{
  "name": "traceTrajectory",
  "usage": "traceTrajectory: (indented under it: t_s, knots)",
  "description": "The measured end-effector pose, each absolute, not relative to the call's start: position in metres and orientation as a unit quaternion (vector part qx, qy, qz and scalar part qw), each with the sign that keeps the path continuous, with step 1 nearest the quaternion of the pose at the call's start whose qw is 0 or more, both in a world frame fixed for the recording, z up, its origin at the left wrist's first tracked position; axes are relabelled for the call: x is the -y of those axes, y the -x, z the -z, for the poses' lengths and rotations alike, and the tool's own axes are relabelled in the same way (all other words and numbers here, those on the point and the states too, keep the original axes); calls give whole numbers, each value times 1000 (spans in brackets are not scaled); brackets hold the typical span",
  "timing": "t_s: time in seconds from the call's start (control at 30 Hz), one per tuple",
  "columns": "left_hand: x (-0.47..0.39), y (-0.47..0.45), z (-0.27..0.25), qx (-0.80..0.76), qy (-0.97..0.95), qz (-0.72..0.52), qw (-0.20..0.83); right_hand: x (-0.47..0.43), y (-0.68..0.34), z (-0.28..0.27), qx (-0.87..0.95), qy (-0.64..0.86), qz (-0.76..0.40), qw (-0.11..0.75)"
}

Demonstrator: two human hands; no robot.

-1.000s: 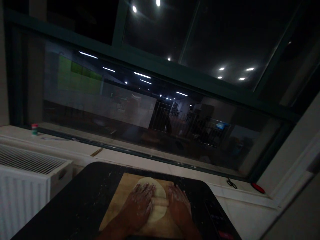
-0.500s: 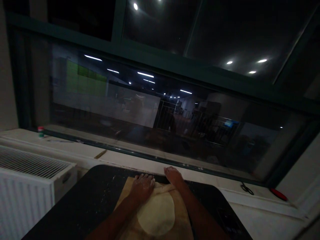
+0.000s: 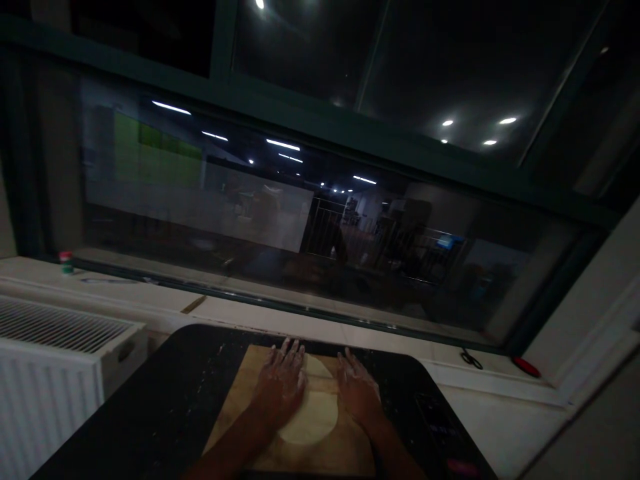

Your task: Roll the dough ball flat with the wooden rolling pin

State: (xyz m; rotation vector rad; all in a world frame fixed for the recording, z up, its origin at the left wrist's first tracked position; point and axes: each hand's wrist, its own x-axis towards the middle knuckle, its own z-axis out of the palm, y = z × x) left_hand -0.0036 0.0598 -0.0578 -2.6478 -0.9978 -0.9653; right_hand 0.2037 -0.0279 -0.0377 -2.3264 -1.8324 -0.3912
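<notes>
A sheet of dough (image 3: pixel 314 419) is spread on a wooden board (image 3: pixel 231 417), already flattened into a thin, roughly round shape. A rolling pin (image 3: pixel 323 385) is laid across its far part, with dough visible on both sides. The flattening can be judged well advanced; whether the thickness is even cannot be told, and the sheet has not yet been lifted or cut. The pin's ends are covered by two flour-dusted hands, the left hand (image 3: pixel 281 379) and the right hand (image 3: pixel 358 385), both held palm down and open, fingers extended rather than wrapped around it. Part of the dough is hidden by the left one. The board is carried by a black bench (image 3: pixel 150 417), beyond which scissors (image 3: pixel 471 360) are seen on the windowsill (image 3: pixel 280 320).
</notes>
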Motion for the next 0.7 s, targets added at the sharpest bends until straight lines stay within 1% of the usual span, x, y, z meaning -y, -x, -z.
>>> traceTrajectory:
  t_s: [0.13, 0.3, 0.4, 0.47, 0.57, 0.7]
  knots:
    - [-41, 25, 57, 266, 906, 320, 69, 79, -182, 52, 607, 761, 205, 103]
    - [-32, 67, 62, 178, 927, 331, 8, 139, -156, 76, 639, 697, 282, 161]
    - [-30, 80, 62, 165, 929, 331, -16, 153, -142, 94, 642, 669, 323, 188]
    - [-29, 80, 57, 170, 932, 320, -18, 151, -136, 100, 621, 678, 336, 205]
    - [-28, 68, 47, 183, 938, 294, -15, 135, -137, 89, 584, 724, 310, 199]
    - [-41, 36, 38, 218, 938, 268, -22, 100, -157, 48, 575, 786, 197, 112]
